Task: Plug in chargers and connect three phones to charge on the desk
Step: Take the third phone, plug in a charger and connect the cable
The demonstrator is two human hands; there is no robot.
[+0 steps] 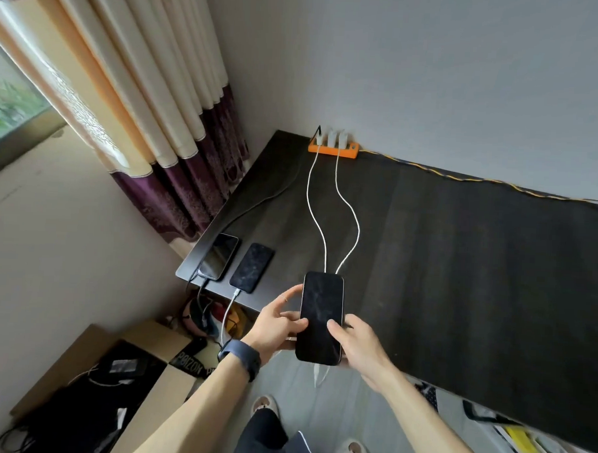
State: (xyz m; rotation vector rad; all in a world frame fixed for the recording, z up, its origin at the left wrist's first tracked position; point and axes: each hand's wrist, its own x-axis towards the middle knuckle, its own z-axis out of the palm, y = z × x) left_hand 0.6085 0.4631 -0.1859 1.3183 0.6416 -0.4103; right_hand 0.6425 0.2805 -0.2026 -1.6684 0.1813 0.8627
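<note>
Both hands hold the third phone (321,318) over the near edge of the dark desk (461,250), its black screen facing up. The left hand (274,324) grips it from 9 o'clock, with the thumb on the screen and the index finger stretched along the edge. The right hand (359,345) grips it from 3 o'clock, thumb on the glass and the other fingers curled behind. A white connector (317,372) shows just under the phone's lower edge; I cannot tell whether it sits fully in the port.

At 10 o'clock from the held phone, two more phones lie side by side at the desk corner. The left phone (219,256) has a black cable (257,200) at its near end, and the middle phone (252,268) has a white plug at its near end. At 12 o'clock, against the wall, the orange power strip (333,149) carries white chargers (332,137). Two white cables (313,210) run from it toward the held phone and pass behind it. A yellow-and-black cord (464,178) leaves the strip toward 3 o'clock. A cardboard box (155,338) stands on the floor at 7 o'clock.
</note>
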